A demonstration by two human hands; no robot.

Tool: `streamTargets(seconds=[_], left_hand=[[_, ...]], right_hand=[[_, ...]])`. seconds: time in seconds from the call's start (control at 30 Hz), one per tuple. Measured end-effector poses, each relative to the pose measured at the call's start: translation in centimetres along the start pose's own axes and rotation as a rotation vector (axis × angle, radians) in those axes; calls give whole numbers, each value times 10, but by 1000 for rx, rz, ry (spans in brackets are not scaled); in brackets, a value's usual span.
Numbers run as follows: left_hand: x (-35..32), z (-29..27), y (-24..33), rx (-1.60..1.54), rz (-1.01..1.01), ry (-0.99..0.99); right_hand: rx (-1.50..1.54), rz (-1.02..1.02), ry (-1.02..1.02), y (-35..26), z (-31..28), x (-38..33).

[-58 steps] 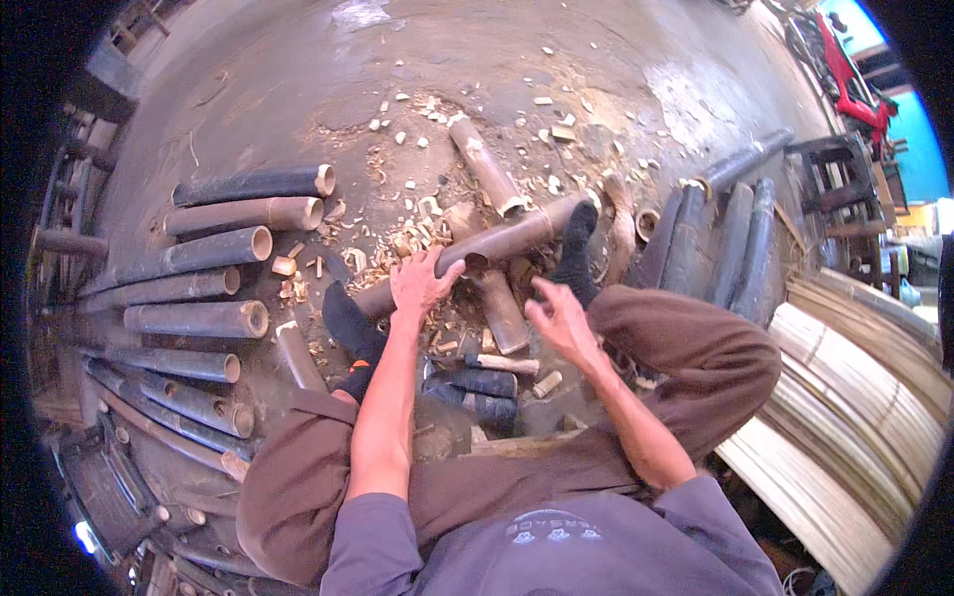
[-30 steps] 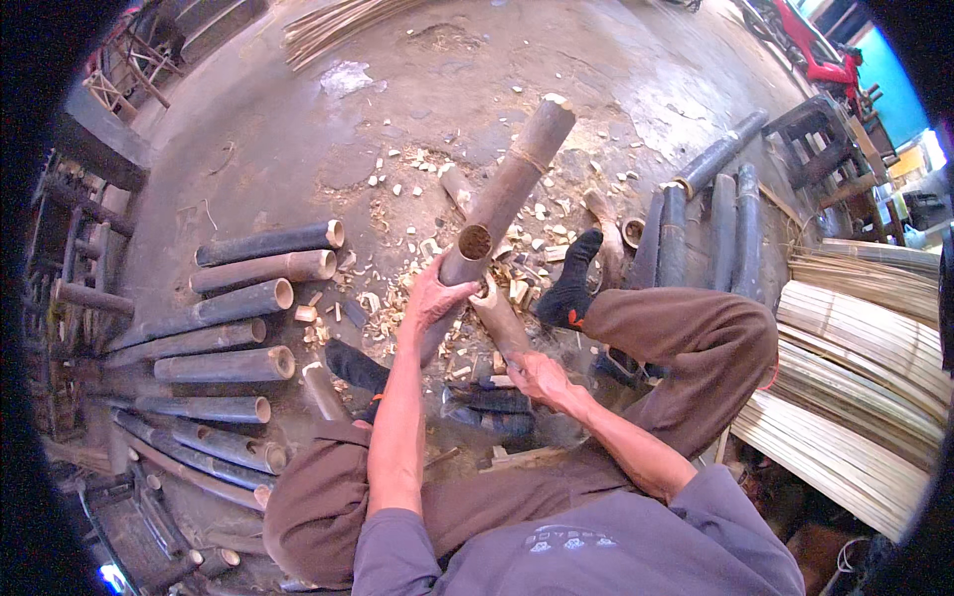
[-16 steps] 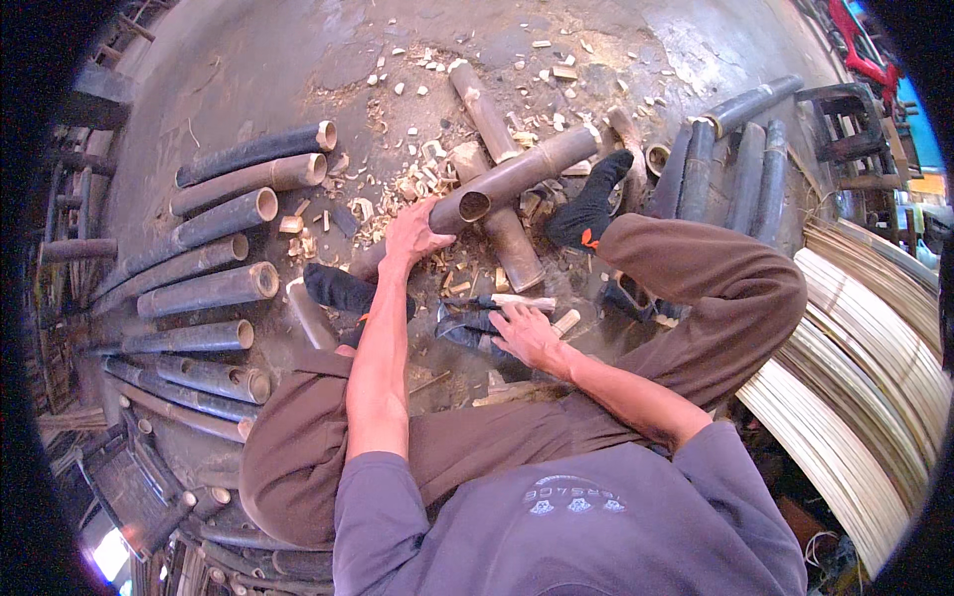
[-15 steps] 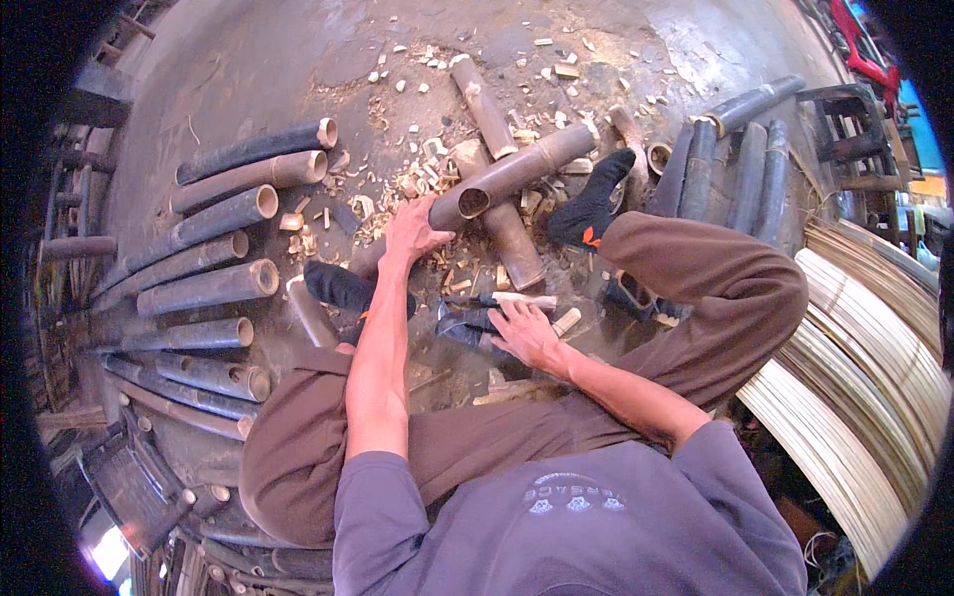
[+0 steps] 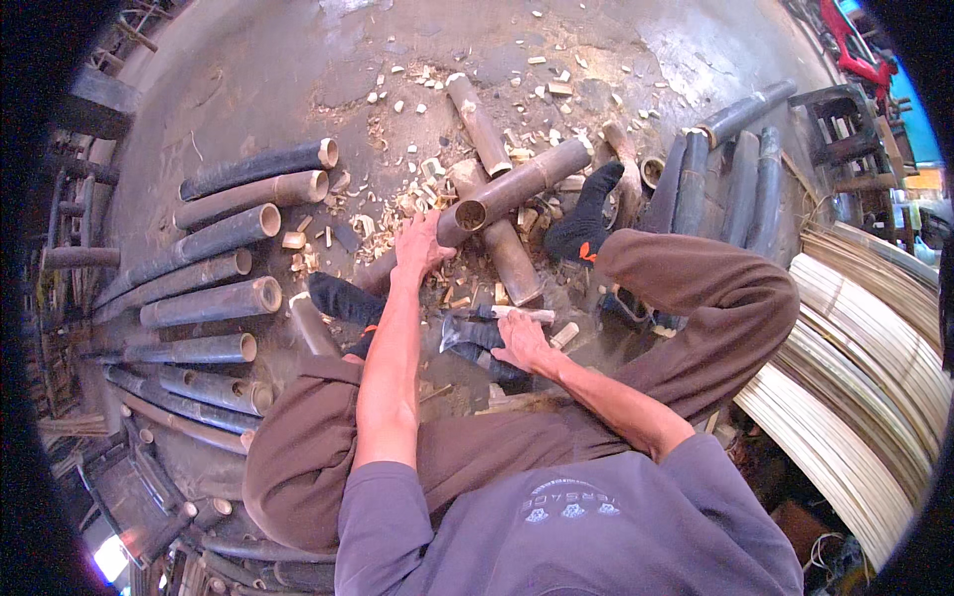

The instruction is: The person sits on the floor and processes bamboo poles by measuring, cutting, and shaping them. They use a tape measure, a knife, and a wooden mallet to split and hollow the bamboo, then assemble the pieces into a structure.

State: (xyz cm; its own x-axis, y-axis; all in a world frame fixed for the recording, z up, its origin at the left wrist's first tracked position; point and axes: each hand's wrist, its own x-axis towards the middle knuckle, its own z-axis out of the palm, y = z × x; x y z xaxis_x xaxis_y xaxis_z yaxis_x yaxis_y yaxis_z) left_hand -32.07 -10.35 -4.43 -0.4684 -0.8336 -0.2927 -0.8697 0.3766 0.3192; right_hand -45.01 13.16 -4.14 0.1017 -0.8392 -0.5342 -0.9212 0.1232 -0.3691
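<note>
A thick brown bamboo pole [image 5: 542, 174] lies slantwise across other bamboo pieces, a round hole cut in its upper side. My left hand [image 5: 422, 246] is closed over the pole just left of that hole, thumb on the near side. By my crossed legs, my right hand [image 5: 524, 343] lies with fingers apart, fingertips touching a pale stick-like handle [image 5: 540, 316]. Beside that handle is a dark tool [image 5: 469, 336] with a greyish flat end, partly under my right hand. Under the pole runs a crossing bamboo piece [image 5: 512, 263].
Cut bamboo tubes [image 5: 224, 303] are lined up on the left, and more tubes [image 5: 740, 189] lie at the right. Wood chips [image 5: 373, 233] litter the floor around the pole. Bundled pale strips [image 5: 845, 397] lie at the lower right. My feet in dark socks [image 5: 581, 219] flank the pole.
The pole has rolled slightly, so its hole now looks rounder and shows more of its inside. My right hand's fingers have drawn a little closer together. The whole view has shifted slightly.
</note>
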Motion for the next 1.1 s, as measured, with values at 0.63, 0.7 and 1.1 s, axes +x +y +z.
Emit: streamTargets(seconds=[0.63,0.7,1.1], left_hand=[[13,-4,-22,-520,42,-282],[13,0,-25,-492,21,-220],[8,4,0,-434,-210,-11]], right_hand=[[1719,369,130,-14,-89,61],[1749,373,52,-18,-78,69],[1351,512,449,-46,-36,111]])
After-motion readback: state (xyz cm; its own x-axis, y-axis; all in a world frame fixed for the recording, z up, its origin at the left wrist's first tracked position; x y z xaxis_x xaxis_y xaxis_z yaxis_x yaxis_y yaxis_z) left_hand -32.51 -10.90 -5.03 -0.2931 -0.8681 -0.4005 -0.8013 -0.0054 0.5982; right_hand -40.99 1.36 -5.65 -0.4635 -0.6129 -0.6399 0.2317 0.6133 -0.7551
